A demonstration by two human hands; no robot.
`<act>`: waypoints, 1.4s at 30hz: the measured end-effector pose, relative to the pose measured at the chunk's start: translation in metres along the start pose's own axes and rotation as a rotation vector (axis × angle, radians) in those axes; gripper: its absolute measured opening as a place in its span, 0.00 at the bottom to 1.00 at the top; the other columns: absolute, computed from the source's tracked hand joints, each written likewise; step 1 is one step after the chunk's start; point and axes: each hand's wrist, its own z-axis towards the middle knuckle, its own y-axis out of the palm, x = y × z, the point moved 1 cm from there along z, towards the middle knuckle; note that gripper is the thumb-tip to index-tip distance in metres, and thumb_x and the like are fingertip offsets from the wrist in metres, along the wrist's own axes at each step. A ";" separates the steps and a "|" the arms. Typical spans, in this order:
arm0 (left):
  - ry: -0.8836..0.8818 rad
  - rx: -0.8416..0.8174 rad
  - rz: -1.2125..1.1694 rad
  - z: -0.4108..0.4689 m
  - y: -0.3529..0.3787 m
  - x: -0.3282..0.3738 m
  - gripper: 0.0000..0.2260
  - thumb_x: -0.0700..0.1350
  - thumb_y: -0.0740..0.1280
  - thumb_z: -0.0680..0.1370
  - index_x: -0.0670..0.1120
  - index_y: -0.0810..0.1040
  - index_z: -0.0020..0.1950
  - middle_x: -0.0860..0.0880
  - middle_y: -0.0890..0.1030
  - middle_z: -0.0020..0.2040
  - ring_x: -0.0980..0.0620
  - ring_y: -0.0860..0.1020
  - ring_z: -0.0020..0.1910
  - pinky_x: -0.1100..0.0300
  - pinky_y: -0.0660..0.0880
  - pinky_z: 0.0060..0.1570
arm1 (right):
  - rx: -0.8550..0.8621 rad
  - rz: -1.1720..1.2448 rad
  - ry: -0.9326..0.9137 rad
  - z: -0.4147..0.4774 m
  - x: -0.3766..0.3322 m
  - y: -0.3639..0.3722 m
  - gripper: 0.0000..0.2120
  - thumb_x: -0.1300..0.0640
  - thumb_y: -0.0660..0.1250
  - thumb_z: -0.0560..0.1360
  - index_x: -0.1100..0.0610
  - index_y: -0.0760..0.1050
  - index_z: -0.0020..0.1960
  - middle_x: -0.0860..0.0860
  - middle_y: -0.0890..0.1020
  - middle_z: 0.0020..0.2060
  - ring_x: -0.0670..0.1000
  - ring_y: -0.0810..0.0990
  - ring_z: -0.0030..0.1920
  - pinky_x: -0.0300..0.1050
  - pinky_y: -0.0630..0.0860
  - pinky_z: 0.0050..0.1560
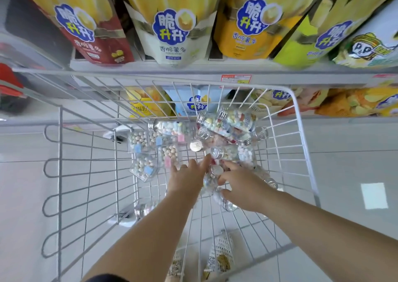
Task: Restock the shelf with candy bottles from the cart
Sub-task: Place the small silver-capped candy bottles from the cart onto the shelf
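Bottles (228, 120) in cart (60, 174): clear, rigid, probably light and slick; metal caps (196, 145). Best gripped round the body. Left hand (187, 175) spread, reaching; right hand (241, 185) curled beside one, grip unclear.

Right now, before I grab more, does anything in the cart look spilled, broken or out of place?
No spill or damage shows. The candy bottles lie jumbled, mostly on their sides, at the far end of the cart, caps pointing every way.

Clear, silver-capped candy bottles (231, 120) of pastel sweets lie jumbled in a white wire cart (302, 129) beside the snack shelf (193, 72).
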 end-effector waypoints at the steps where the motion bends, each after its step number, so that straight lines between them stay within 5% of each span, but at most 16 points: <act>1: 0.010 -0.003 0.001 0.000 -0.002 -0.001 0.51 0.33 0.70 0.73 0.53 0.35 0.79 0.44 0.71 0.63 0.43 0.79 0.54 0.38 0.67 0.68 | 0.008 0.001 0.000 -0.001 -0.001 0.000 0.12 0.51 0.64 0.78 0.51 0.77 0.59 0.45 0.56 0.78 0.54 0.69 0.70 0.57 0.72 0.64; 4: 0.044 0.008 0.004 0.001 -0.006 -0.006 0.47 0.31 0.66 0.75 0.53 0.36 0.79 0.43 0.73 0.60 0.44 0.80 0.47 0.49 0.77 0.50 | 0.019 -0.019 -0.012 -0.003 -0.001 -0.002 0.12 0.52 0.63 0.79 0.53 0.78 0.59 0.47 0.58 0.77 0.53 0.65 0.72 0.56 0.71 0.65; 7: 0.075 0.020 0.034 -0.005 -0.012 -0.010 0.44 0.32 0.66 0.76 0.54 0.41 0.80 0.43 0.77 0.56 0.46 0.77 0.37 0.54 0.76 0.34 | -0.011 -0.031 -0.028 -0.002 0.000 0.000 0.10 0.50 0.63 0.79 0.50 0.78 0.58 0.48 0.59 0.78 0.53 0.62 0.75 0.54 0.68 0.68; 12: 0.066 -0.065 -0.083 -0.036 -0.039 -0.021 0.48 0.41 0.75 0.73 0.57 0.43 0.79 0.46 0.76 0.55 0.46 0.80 0.43 0.53 0.76 0.36 | -0.010 -0.014 -0.055 -0.023 -0.007 -0.008 0.12 0.51 0.63 0.79 0.46 0.76 0.62 0.46 0.77 0.64 0.51 0.78 0.59 0.49 0.75 0.58; 15: 0.091 -0.154 -0.210 -0.074 -0.076 -0.031 0.49 0.46 0.76 0.72 0.58 0.43 0.79 0.47 0.78 0.55 0.46 0.80 0.47 0.53 0.77 0.41 | 0.063 0.039 -0.063 -0.053 -0.021 -0.034 0.17 0.53 0.64 0.80 0.48 0.72 0.69 0.46 0.74 0.68 0.49 0.77 0.61 0.42 0.71 0.54; 19: 0.174 -0.214 -0.382 -0.139 -0.152 -0.030 0.49 0.44 0.76 0.72 0.60 0.44 0.79 0.44 0.81 0.52 0.51 0.81 0.33 0.67 0.71 0.23 | 0.156 0.108 -0.232 -0.113 -0.057 -0.086 0.32 0.55 0.69 0.77 0.46 0.59 0.77 0.44 0.63 0.76 0.47 0.67 0.72 0.44 0.67 0.68; 22: 0.243 -0.154 -0.299 -0.188 -0.219 -0.013 0.46 0.46 0.75 0.73 0.56 0.46 0.79 0.46 0.80 0.55 0.58 0.74 0.31 0.70 0.68 0.27 | 0.189 0.056 -0.356 -0.164 -0.088 -0.130 0.38 0.56 0.72 0.74 0.47 0.56 0.79 0.44 0.63 0.75 0.46 0.66 0.72 0.39 0.65 0.67; 26: 0.281 -0.035 -0.209 -0.250 -0.297 0.002 0.39 0.48 0.76 0.72 0.56 0.54 0.75 0.48 0.79 0.53 0.50 0.77 0.40 0.57 0.73 0.41 | 0.343 0.013 -0.421 -0.238 -0.118 -0.189 0.28 0.56 0.73 0.72 0.49 0.70 0.70 0.46 0.78 0.55 0.47 0.77 0.54 0.46 0.73 0.57; 30: 0.341 0.083 -0.142 -0.310 -0.366 0.012 0.43 0.48 0.75 0.73 0.64 0.49 0.75 0.51 0.77 0.53 0.45 0.80 0.47 0.52 0.77 0.47 | 0.466 -0.033 -0.484 -0.311 -0.144 -0.243 0.30 0.56 0.75 0.71 0.47 0.69 0.70 0.41 0.74 0.43 0.40 0.74 0.43 0.41 0.73 0.50; 33: 0.362 0.223 -0.085 -0.346 -0.416 0.016 0.45 0.50 0.75 0.73 0.63 0.47 0.78 0.54 0.75 0.50 0.48 0.76 0.47 0.58 0.71 0.42 | 0.596 -0.072 -0.542 -0.358 -0.163 -0.281 0.30 0.55 0.75 0.70 0.48 0.70 0.70 0.42 0.77 0.46 0.41 0.74 0.48 0.40 0.72 0.50; 37: 0.382 0.372 -0.059 -0.380 -0.470 0.009 0.47 0.51 0.75 0.73 0.64 0.44 0.78 0.47 0.78 0.60 0.49 0.77 0.48 0.54 0.75 0.51 | 0.770 -0.126 -0.549 -0.395 -0.191 -0.322 0.37 0.51 0.75 0.71 0.51 0.64 0.76 0.50 0.76 0.64 0.52 0.70 0.64 0.45 0.67 0.64; 42: 0.434 0.539 -0.067 -0.407 -0.527 -0.017 0.47 0.53 0.75 0.72 0.67 0.43 0.77 0.53 0.74 0.66 0.56 0.74 0.47 0.59 0.72 0.48 | 0.886 -0.056 -0.494 -0.419 -0.228 -0.363 0.40 0.48 0.74 0.73 0.49 0.58 0.79 0.48 0.72 0.68 0.51 0.68 0.66 0.46 0.68 0.63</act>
